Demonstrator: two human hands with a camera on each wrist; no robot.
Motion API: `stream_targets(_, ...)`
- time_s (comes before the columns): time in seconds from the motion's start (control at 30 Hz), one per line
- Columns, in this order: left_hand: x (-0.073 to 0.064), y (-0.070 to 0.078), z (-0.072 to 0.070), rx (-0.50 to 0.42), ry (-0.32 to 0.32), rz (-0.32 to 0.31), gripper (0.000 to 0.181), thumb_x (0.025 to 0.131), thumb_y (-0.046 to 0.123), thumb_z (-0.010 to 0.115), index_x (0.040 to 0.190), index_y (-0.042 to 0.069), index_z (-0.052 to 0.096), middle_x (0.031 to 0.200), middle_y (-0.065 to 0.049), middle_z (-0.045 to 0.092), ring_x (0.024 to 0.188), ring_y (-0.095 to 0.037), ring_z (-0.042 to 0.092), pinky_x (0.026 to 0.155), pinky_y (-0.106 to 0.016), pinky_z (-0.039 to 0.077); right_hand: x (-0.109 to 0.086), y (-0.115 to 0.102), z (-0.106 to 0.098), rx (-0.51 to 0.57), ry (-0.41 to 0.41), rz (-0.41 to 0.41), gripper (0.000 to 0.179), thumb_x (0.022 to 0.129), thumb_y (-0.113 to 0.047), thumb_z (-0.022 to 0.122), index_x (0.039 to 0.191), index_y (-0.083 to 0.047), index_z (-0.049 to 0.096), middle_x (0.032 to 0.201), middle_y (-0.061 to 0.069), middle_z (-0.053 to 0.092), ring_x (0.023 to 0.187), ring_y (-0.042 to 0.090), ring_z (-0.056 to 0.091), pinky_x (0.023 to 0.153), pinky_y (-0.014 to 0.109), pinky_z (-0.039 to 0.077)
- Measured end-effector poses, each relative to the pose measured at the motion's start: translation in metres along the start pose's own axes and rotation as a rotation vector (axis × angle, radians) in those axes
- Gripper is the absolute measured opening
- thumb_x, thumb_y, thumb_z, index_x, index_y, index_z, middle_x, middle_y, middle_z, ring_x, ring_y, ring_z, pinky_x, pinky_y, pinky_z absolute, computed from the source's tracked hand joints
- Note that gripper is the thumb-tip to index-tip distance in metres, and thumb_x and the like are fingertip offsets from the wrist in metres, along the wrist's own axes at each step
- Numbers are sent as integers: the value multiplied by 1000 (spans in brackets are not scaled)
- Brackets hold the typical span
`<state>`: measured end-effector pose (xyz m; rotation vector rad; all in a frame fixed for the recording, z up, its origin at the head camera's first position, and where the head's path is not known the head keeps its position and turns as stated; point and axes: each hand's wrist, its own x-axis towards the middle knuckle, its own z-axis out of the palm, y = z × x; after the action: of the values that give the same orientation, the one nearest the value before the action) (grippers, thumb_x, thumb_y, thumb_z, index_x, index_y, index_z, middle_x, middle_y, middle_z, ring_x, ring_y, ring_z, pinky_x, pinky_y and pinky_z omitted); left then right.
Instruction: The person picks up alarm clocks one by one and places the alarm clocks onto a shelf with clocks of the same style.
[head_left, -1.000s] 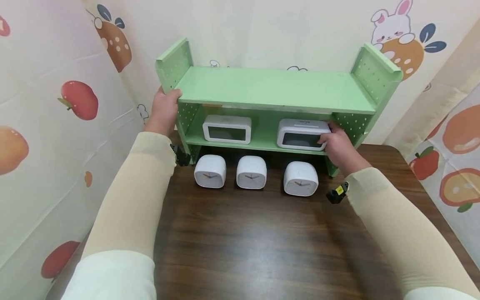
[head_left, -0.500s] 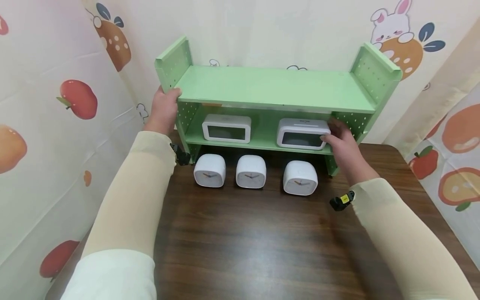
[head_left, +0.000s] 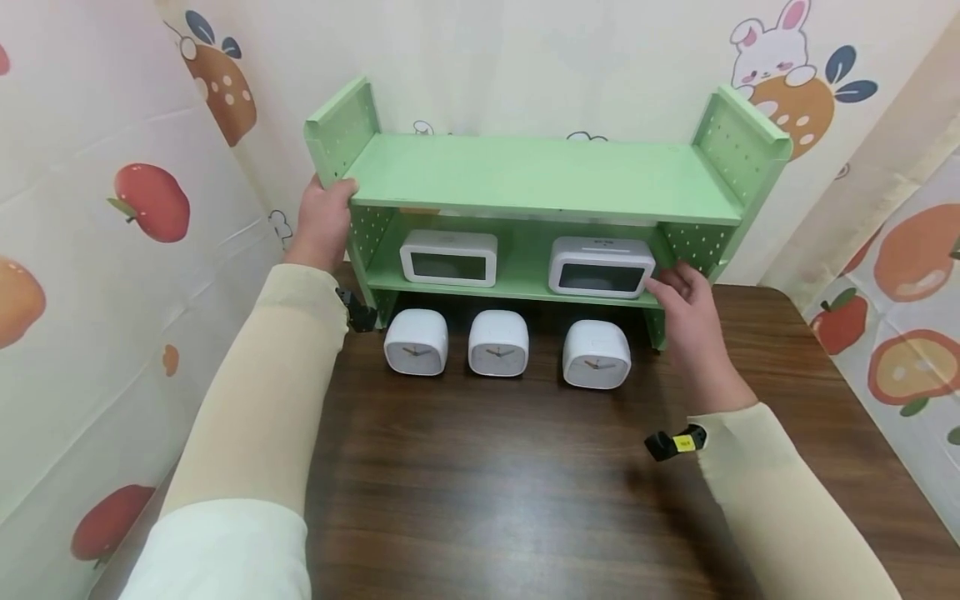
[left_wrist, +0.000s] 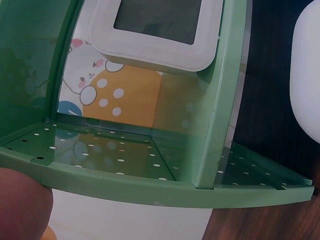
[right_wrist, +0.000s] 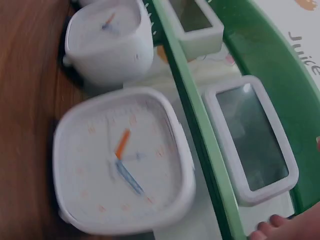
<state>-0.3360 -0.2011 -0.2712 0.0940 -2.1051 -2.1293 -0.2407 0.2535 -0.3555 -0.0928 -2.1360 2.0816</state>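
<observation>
A green metal shelf [head_left: 540,171] stands on the brown table, and my left hand [head_left: 322,218] grips its left side panel at the upper board. On the lower board sit two white digital clocks with dark, blank screens: the left digital clock [head_left: 450,258] and the right digital clock [head_left: 602,267]. Close to the right end of the latter is my right hand [head_left: 688,312], its fingers loosely bent and holding nothing. Whether the thumb still touches the clock is unclear. In the right wrist view, fingertips [right_wrist: 267,231] show below that digital clock [right_wrist: 252,140].
Three rounded white analog clocks stand on the table [head_left: 480,483] in front of the shelf: a left clock [head_left: 416,342], a middle clock [head_left: 498,343] and a right clock [head_left: 596,354]. Fruit-patterned curtains [head_left: 150,333] enclose the back and sides.
My right hand has let go of the right digital clock and drawn back toward me and slightly right. The left hand keeps its grip on the shelf, and the clocks stay in place.
</observation>
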Motion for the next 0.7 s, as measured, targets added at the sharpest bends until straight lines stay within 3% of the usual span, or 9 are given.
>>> stream_targets(0.17, 0, 0, 0, 1, 7, -7, 50, 108, 28, 46, 157, 29, 37, 155, 3, 43, 141, -17, 37, 120, -43, 25, -19, 13, 7, 125, 137, -46, 70, 107, -20, 55, 163, -7, 14, 163, 18, 28, 149, 27, 30, 120, 28, 27)
stream_targets(0.27, 1, 0, 0, 3, 10, -10, 50, 108, 28, 46, 157, 28, 37, 155, 3, 43, 140, -17, 37, 120, -43, 25, -29, 23, 13, 140, 194, -80, 66, 106, -14, 55, 161, -6, 20, 158, 18, 34, 145, 27, 36, 117, 26, 32)
stream_targets(0.4, 1, 0, -1, 10, 10, -10, 51, 108, 29, 45, 158, 29, 36, 156, 4, 41, 141, -16, 35, 121, -42, 23, -37, 36, 19, 119, 235, -105, 66, 104, -14, 59, 159, -5, 24, 156, 16, 38, 144, 26, 37, 117, 27, 32)
stream_targets(0.7, 1, -1, -2, 16, -1, -15, 49, 108, 30, 45, 157, 30, 36, 156, 4, 42, 142, -16, 35, 121, -43, 23, -50, 61, 34, 70, 283, -39, 74, 100, -23, 68, 159, -6, 26, 157, 13, 36, 145, 24, 33, 120, 31, 27)
